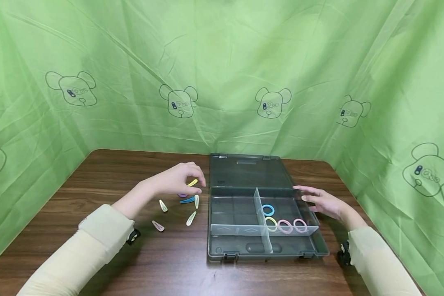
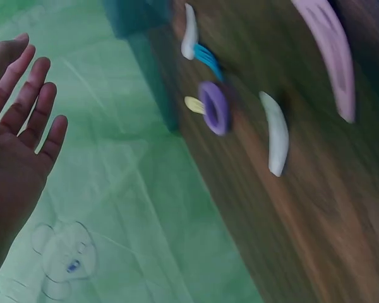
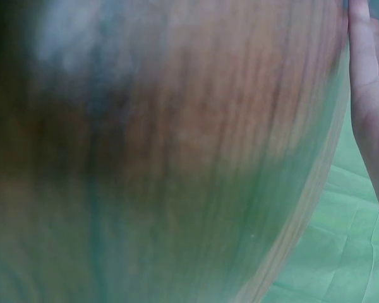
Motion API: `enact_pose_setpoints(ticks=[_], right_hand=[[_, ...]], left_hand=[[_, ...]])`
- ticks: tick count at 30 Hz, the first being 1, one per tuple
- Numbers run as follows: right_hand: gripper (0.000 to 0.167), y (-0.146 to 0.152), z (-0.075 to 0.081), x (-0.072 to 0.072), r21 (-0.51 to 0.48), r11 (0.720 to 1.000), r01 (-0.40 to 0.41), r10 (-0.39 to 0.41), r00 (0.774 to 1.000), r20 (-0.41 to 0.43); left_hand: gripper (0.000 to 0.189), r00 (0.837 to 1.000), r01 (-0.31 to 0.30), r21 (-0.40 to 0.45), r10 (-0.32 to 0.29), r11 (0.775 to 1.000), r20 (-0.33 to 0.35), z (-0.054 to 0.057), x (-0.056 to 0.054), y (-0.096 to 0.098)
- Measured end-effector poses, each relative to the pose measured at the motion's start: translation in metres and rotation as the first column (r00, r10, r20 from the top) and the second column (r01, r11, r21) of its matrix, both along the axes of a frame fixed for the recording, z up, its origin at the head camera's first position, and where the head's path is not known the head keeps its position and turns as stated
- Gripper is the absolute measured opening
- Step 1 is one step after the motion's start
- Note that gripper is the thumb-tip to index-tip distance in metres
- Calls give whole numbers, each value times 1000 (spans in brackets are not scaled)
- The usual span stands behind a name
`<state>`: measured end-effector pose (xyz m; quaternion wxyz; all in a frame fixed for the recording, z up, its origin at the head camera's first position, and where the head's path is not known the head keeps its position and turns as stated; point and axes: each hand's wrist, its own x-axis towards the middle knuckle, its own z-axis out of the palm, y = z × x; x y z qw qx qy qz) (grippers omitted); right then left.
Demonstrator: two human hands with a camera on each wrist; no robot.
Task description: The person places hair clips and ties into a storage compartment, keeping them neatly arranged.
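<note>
My left hand (image 1: 177, 179), fingers loosely bent and holding nothing, hovers over a loose group of snap hair clips. Under and around it are a yellow clip (image 1: 193, 182), a purple hair tie (image 2: 215, 108), a blue clip (image 1: 187, 200) and a whitish clip (image 1: 197, 201). Nearer the front lie two more pale clips (image 1: 191, 218) and a pink clip (image 1: 158, 226). My right hand (image 1: 323, 202) has its fingertips at the right edge of a dark see-through compartment box (image 1: 229, 205). Blue (image 1: 268, 210), yellow (image 1: 271, 223) and pink hair ties (image 1: 285, 227) sit in its back right compartment.
The box lid (image 1: 249, 170) lies folded back behind it. Clear dividers (image 1: 237, 230) split the box into compartments. A wooden table (image 1: 155, 263) carries everything, with a green cloth (image 1: 222, 53) hanging around its back and sides.
</note>
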<state>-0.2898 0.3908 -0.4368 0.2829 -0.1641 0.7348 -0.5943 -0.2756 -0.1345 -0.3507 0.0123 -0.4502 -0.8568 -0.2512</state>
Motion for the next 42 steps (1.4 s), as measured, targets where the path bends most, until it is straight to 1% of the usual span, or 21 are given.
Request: enact_pose_setpoints(ticks=[5, 13, 14, 16, 21, 24, 26, 29, 32, 36, 42], right_hand=[[49, 0, 0, 0, 2, 1000, 3, -3, 1000, -2], [50, -1, 2, -1, -4, 1000, 0, 0, 1000, -6], [50, -1, 2, -1, -4, 1000, 0, 0, 1000, -6], [49, -1, 2, -1, -4, 1000, -1, 1, 1000, -4], [50, -1, 3, 0, -7, 1000, 5, -5, 1000, 0], [50, -1, 2, 0, -5, 1000, 4, -4, 1000, -6], [50, 0, 2, -1, -2, 1000, -3, 3, 1000, -14], [50, 0, 1, -1, -4, 1000, -12, 12, 1000, -18], [51, 1, 1, 0, -4, 1000, -11, 11, 1000, -13], [52, 0, 2, 1, 1, 1000, -1, 1, 1000, -6], [51, 1, 0, 1, -15, 1000, -3, 3, 1000, -1]], left_hand=[[16, 998, -56, -24, 56, 998, 17, -13, -7, -18], [16, 995, -93, -24, 92, 995, -34, -39, -20, -40], [16, 994, -98, -26, 97, 995, -42, -41, -21, -42], [16, 993, -112, -35, 111, 993, -36, -45, -24, -47], [17, 987, -162, -69, 161, 984, -9, -59, -31, -55], [16, 981, -191, -80, 191, 978, -13, -68, -37, -59], [16, 980, -201, -78, 200, 977, -22, -73, -41, -60], [15, 981, -196, -67, 195, 978, -16, -78, -46, -60], [13, 984, -179, -68, 180, 982, 4, -83, -50, -60], [11, 982, -178, -81, 182, 981, 41, -87, -55, -58], [9, 976, -193, -101, 202, 976, 80, -86, -55, -54]])
